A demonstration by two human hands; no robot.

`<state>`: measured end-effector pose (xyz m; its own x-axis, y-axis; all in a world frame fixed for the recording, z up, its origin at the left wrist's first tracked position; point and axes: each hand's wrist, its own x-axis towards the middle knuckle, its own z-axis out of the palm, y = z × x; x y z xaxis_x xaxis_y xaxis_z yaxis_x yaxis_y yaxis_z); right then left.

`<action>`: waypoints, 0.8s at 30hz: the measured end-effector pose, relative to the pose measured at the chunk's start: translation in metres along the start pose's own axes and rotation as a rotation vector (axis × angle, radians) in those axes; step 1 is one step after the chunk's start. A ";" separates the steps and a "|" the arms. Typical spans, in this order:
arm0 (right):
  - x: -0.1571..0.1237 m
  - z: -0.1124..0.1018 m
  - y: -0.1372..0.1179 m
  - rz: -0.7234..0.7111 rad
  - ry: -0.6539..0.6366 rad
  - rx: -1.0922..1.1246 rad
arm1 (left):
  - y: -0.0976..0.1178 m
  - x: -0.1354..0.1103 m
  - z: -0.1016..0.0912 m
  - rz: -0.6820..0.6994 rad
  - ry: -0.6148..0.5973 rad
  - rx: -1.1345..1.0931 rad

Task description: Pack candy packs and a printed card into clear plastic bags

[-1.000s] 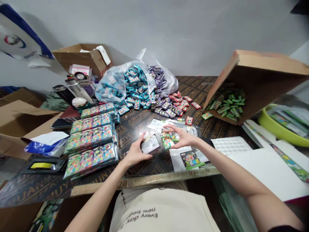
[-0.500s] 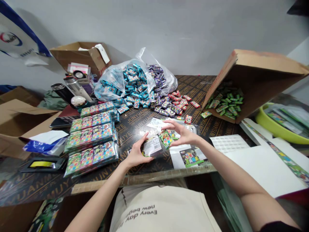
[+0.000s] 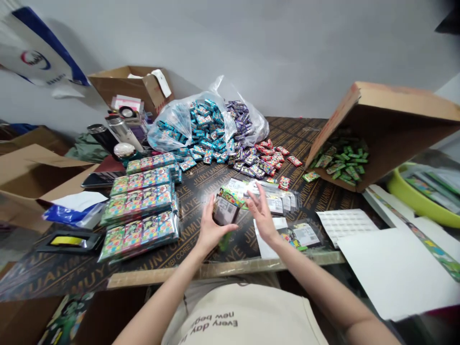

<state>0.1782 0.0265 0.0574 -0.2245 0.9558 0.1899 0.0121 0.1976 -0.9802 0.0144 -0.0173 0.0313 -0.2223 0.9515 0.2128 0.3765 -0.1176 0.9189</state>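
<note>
My left hand (image 3: 212, 227) is closed on a small clear bag (image 3: 225, 211) with a pale printed label, thumb along its lower edge and fingers at its left side. A green, colourful strip shows along the bag's top; whether it is the bag's print or a packet inside, I cannot tell. Close by on the right, my right hand (image 3: 261, 215) has its fingers apart, their tips at the bag's upper right corner. Behind it lie several flat labelled bags (image 3: 276, 203). Another labelled bag (image 3: 304, 235) lies on a white sheet near the table's front edge.
Stacks of wrapped colourful packs (image 3: 140, 206) stand at left. Plastic bags spill blue packets (image 3: 204, 120) and purple packets (image 3: 239, 115), with red packets (image 3: 273, 155) alongside. A tilted carton (image 3: 395, 110) holds green packets (image 3: 345, 158). White sheets (image 3: 384, 263) and a yellow-green basin (image 3: 406, 191) are at right.
The small green packet that was in my right hand is no longer between its fingers. That hand has turned upward, and my left hand's bag is tilted more upright. The camera view has shifted slightly.
</note>
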 end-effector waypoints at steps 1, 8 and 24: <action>0.001 0.011 0.005 0.074 0.088 0.098 | -0.002 -0.001 0.007 -0.048 0.012 -0.083; 0.023 0.041 0.010 0.308 0.363 0.352 | -0.010 -0.016 0.038 -0.322 0.121 -0.533; 0.005 0.006 0.017 0.304 0.147 0.342 | 0.025 0.031 -0.006 -0.272 -0.076 -0.429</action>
<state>0.1711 0.0327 0.0416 -0.1201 0.9846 -0.1269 -0.2712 -0.1555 -0.9499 0.0113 0.0070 0.0628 -0.1884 0.9801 -0.0628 -0.0927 0.0459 0.9946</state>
